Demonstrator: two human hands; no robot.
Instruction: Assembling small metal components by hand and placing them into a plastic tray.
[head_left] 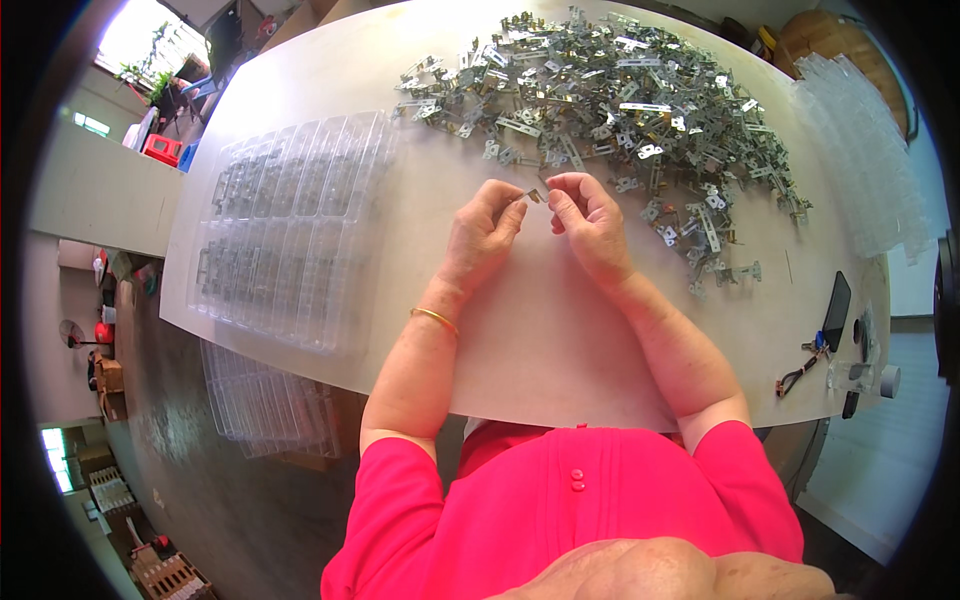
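Both hands meet over the middle of the white table [540,340], just in front of a large heap of loose silvery metal brackets [620,100]. My left hand [482,228] pinches a small metal bracket [535,196] between thumb and fingertips; a brassy spot shows on it. Close by on the other side, my right hand [592,225] has its thumb and fingers drawn together at the bracket's far end. Whatever lies between those right fingertips is too small to make out. A gold bangle [435,319] circles my left wrist.
Left on the table, clear plastic trays [290,225] have rows of metal parts in their compartments. More clear trays [270,405] are stacked below the table edge. At the right lie stacked clear plastic sheets [865,150], a black phone [836,311], keys [815,343] and a clear bottle [860,379].
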